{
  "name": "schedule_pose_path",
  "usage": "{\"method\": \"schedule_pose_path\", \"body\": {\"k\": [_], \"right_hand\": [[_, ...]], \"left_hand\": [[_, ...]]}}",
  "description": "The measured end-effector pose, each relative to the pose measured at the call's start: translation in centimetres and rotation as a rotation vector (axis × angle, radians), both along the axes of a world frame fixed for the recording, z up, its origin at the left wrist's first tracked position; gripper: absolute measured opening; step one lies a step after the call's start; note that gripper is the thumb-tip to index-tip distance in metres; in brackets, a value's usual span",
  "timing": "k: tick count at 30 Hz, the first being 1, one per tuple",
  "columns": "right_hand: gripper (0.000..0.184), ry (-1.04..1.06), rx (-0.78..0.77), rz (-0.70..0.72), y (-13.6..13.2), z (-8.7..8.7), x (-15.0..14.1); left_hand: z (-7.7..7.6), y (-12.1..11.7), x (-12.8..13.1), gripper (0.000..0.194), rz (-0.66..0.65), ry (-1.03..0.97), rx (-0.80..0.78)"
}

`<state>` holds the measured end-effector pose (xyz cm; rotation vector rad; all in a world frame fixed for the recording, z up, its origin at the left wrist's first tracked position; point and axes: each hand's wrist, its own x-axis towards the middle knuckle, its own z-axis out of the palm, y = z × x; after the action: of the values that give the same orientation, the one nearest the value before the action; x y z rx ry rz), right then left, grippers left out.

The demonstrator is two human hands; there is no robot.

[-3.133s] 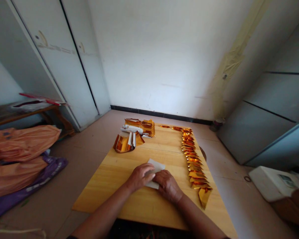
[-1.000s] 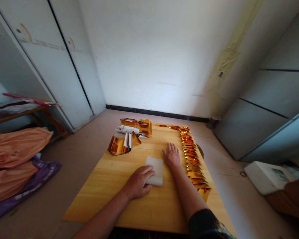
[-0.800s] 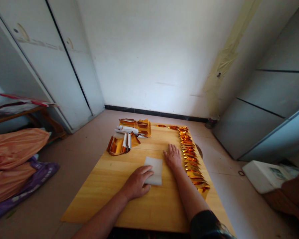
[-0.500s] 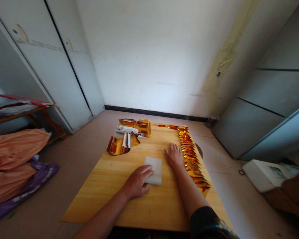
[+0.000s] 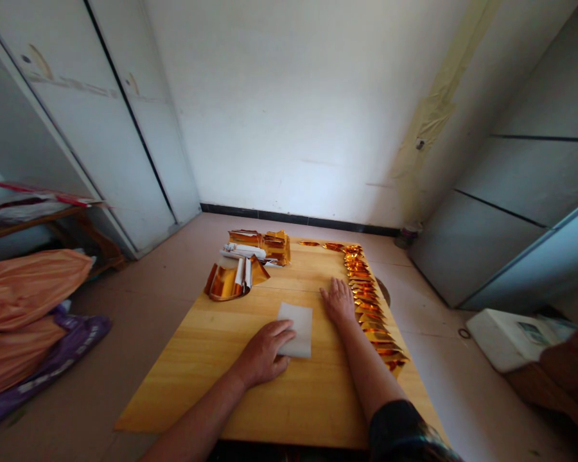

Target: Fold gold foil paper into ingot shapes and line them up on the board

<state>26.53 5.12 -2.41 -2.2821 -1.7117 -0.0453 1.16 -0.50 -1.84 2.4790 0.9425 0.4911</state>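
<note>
A small white square of paper (image 5: 300, 321) lies on the wooden table (image 5: 197, 359). My left hand (image 5: 266, 353) rests over its left side, fingers stretched flat on the paper and thumb apart below them. To the right of the paper, my right hand (image 5: 338, 301) lies on the table with fingers extended, holding nothing. It is close to a long row of folded gold foil paper pieces (image 5: 368, 298) that runs along the right edge and overlaps piece on piece.
Stacks of gold foil paper (image 5: 276, 248) and a curled gold-and-white stack (image 5: 228, 279) sit at the table's far left. A few gold pieces (image 5: 333, 246) lie along the far edge. Orange and purple bags (image 5: 29, 289) are on the left; a white box (image 5: 510, 337) stands right.
My right hand has shifted very slightly right across the table. My left hand stays on the white paper. The whole view has moved a little.
</note>
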Motion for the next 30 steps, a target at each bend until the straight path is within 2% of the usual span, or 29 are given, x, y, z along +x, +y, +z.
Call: {"method": "schedule_pose_path", "body": {"k": [10,20,30], "right_hand": [[0.062,0.018,-0.035,-0.001,-0.2,0.6,0.3],[0.063,-0.005,-0.05,-0.008,-0.2,0.1,1.4],[0.063,-0.025,-0.036,-0.005,-0.5,0.5,1.3]], "left_hand": [[0.2,-0.1,0.0,0.059,-0.005,0.021,0.011],[0.4,-0.1,0.0,0.059,-0.003,0.021,0.008],[0.0,0.0,-0.1,0.058,-0.004,0.009,0.025]]}}
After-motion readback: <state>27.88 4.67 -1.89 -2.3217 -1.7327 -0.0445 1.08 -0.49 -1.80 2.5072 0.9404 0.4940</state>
